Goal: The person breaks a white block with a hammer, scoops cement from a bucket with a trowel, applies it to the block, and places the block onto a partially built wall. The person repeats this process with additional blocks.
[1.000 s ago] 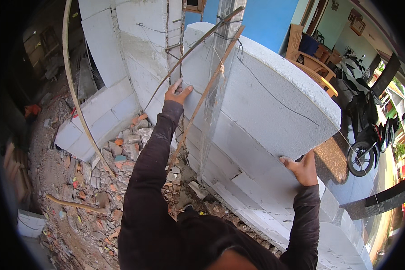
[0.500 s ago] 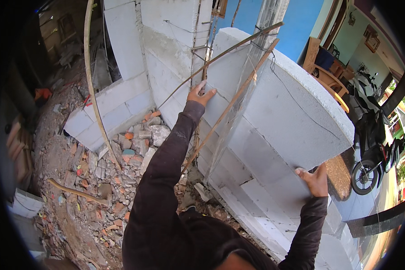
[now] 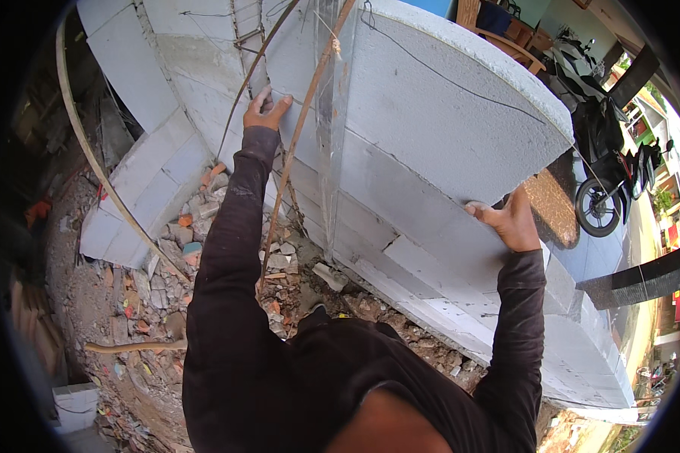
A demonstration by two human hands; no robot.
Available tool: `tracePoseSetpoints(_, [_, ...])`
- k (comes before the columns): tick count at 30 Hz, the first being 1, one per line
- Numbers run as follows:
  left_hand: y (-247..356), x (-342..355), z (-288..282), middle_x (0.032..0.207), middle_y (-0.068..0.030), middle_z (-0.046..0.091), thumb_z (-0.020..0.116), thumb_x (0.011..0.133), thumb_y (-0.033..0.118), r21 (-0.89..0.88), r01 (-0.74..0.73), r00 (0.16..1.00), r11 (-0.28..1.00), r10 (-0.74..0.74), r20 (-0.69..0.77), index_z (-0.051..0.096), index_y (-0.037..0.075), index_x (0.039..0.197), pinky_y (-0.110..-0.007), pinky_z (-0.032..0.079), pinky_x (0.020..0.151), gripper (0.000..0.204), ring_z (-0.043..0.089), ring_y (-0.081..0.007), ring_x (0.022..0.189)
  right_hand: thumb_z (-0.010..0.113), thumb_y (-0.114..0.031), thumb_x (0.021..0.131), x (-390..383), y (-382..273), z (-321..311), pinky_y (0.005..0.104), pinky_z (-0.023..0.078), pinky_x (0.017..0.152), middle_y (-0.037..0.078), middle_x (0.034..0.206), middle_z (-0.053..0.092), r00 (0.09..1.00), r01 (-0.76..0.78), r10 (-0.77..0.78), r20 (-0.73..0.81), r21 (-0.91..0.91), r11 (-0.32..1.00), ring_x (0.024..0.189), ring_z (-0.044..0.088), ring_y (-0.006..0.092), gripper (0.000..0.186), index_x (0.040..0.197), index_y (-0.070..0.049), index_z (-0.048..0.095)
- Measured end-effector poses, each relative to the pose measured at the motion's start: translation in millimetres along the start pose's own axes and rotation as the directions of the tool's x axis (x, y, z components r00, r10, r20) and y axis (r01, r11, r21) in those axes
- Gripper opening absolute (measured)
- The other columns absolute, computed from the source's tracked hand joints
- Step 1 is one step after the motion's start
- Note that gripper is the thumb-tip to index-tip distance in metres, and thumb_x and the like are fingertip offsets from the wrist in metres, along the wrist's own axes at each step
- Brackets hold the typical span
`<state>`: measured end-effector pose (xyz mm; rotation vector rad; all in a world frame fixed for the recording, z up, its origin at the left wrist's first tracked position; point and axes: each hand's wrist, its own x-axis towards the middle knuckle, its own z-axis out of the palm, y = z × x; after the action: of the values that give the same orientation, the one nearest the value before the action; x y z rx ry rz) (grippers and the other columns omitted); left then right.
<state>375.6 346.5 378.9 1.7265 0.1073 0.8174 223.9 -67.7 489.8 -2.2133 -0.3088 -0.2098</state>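
Observation:
A large white aerated concrete block [image 3: 438, 113] forms the top course of a wall in front of me. My right hand [image 3: 512, 220] grips the block's right end, thumb on the near face and fingers passing behind the edge. At the other end, my left hand [image 3: 266, 112] holds the left edge beside the gap with upright steel bars, its thumb against the face and its fingers partly hidden. A straight metal upright [image 3: 329, 136] and a thin wooden stick [image 3: 298, 143] stand before the block between my hands. Dark wire [image 3: 449, 84] hangs across its face.
Lower block courses [image 3: 423, 260] continue beneath. Broken brick rubble [image 3: 155, 291] covers the ground at left, beside a low block wall [image 3: 147, 189] and a curved wooden strip [image 3: 91, 151]. A motorcycle [image 3: 601, 166] and wooden furniture [image 3: 506, 45] stand beyond the wall.
The view has shifted, so the wall and upright appear farther left and higher. Both hands keep their places at the block's ends; the block shows no clear movement.

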Motion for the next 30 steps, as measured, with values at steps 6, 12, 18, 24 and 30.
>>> tracePoseSetpoints(6, [12.2, -3.2, -3.0, 0.104, -0.0131, 0.056, 0.074, 0.068, 0.040, 0.051, 0.018, 1.000, 0.999, -0.019, 0.014, 0.052, -0.002, 0.118, -0.030, 0.042, 0.082, 0.069, 0.052, -0.0197, 0.093, 0.082, -0.029, 0.053, -0.3, 1.2, -0.5, 0.0358, 0.032, 0.097, 0.022, 0.111, 0.051, 1.000, 0.027, -0.028, -0.014, -0.062, 0.998, 0.107, 0.047, 0.0309, 0.087, 0.119, 0.007, 0.039])
tracePoseSetpoints(12, [6.3, 0.0, -2.4, 0.105, -0.0136, 0.056, 0.073, 0.070, 0.036, 0.029, 0.058, 0.998, 0.998, -0.059, 0.029, 0.051, -0.002, 0.119, -0.029, 0.042, 0.083, 0.066, 0.053, -0.0184, 0.093, 0.083, -0.032, 0.050, 1.1, 4.0, -7.9, 0.0380, 0.030, 0.100, 0.024, 0.116, 0.048, 0.998, 0.054, -0.058, -0.035, -0.115, 0.992, 0.114, 0.044, 0.0327, 0.097, 0.125, 0.006, 0.034])
tracePoseSetpoints(18, [-3.7, 5.3, -1.3, 0.103, -0.0112, 0.056, 0.073, 0.072, 0.029, -0.070, 0.058, 0.998, 0.996, -0.056, 0.039, 0.052, -0.003, 0.117, -0.026, 0.042, 0.081, 0.059, 0.053, -0.0157, 0.091, 0.082, -0.027, 0.053, 0.3, 6.1, -10.6, 0.0380, 0.028, 0.101, 0.023, 0.120, 0.046, 0.999, -0.016, 0.017, 0.050, -0.026, 1.000, 0.116, 0.043, 0.0332, 0.096, 0.128, 0.004, 0.031])
tracePoseSetpoints(24, [10.3, 0.9, -5.0, 0.102, -0.0111, 0.057, 0.071, 0.074, 0.032, 0.023, 0.005, 0.998, 1.000, -0.006, 0.057, 0.053, -0.004, 0.116, -0.027, 0.042, 0.082, 0.058, 0.054, -0.0162, 0.091, 0.084, -0.023, 0.053, -0.9, 8.3, -5.4, 0.0364, 0.027, 0.101, 0.019, 0.120, 0.046, 1.000, -0.006, 0.005, 0.013, 0.039, 0.999, 0.116, 0.042, 0.0289, 0.092, 0.126, 0.002, 0.034])
tracePoseSetpoints(30, [9.8, -2.3, -48.5, 0.100, -0.0093, 0.061, 0.065, 0.078, 0.038, -0.148, 0.172, 0.984, 0.974, -0.161, 0.081, 0.056, -0.001, 0.112, -0.027, 0.043, 0.079, 0.053, 0.058, -0.0160, 0.092, 0.080, -0.022, 0.059, -6.6, 9.8, -7.2, 0.0367, 0.033, 0.096, 0.017, 0.115, 0.050, 0.999, -0.022, 0.021, -0.031, -0.042, 0.999, 0.110, 0.047, 0.0273, 0.077, 0.121, 0.002, 0.041])
